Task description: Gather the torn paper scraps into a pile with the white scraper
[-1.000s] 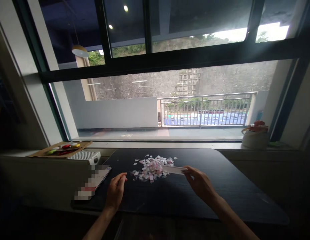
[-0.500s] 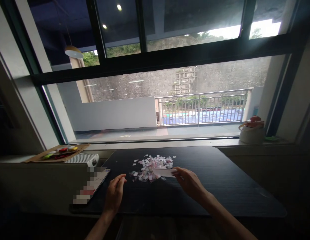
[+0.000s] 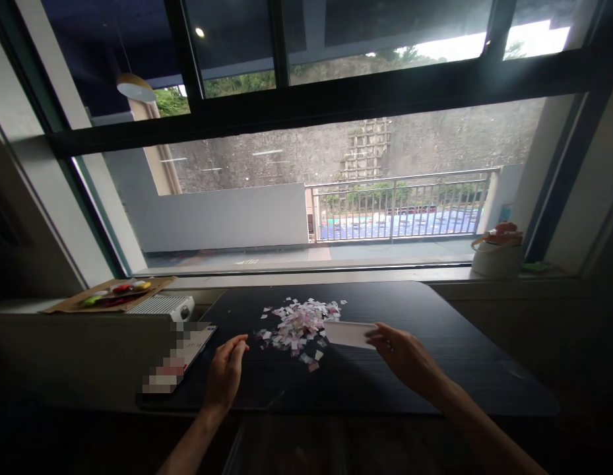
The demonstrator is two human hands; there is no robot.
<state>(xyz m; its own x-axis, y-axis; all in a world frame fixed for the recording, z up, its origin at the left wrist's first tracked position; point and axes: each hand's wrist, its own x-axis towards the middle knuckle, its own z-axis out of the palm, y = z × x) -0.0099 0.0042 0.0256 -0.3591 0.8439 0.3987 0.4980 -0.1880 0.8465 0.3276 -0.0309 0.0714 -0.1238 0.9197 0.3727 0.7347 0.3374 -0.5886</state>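
Right of lower centre, the right hand (image 3: 404, 356) is grasping a thin, pale rectangular plate (image 3: 350, 334); small white-and-pink paper-like squares (image 3: 302, 319) are lying heaped beside it, at lower centre. At lower left, the left hand (image 3: 225, 371) is holding its fingers curled, their grip unclear.

R hand (image 3: 408, 353) grips a flat pale pc (image 3: 350, 334) by its R end; its L end is at the R edge of a pile of sm. paper bits (image 3: 302, 320) on the blk table (image 3: 410, 303). L hand (image 3: 225, 369), fingers loosely curled, is L of the pile, apart from it. Flat device (image 3: 175, 369) w/ pixelated screen at table's L edge. Wht jug (image 3: 497, 259) w/ reddish top on the sill, far R; metal railing (image 3: 408, 208) outside the window (image 3: 336, 109).
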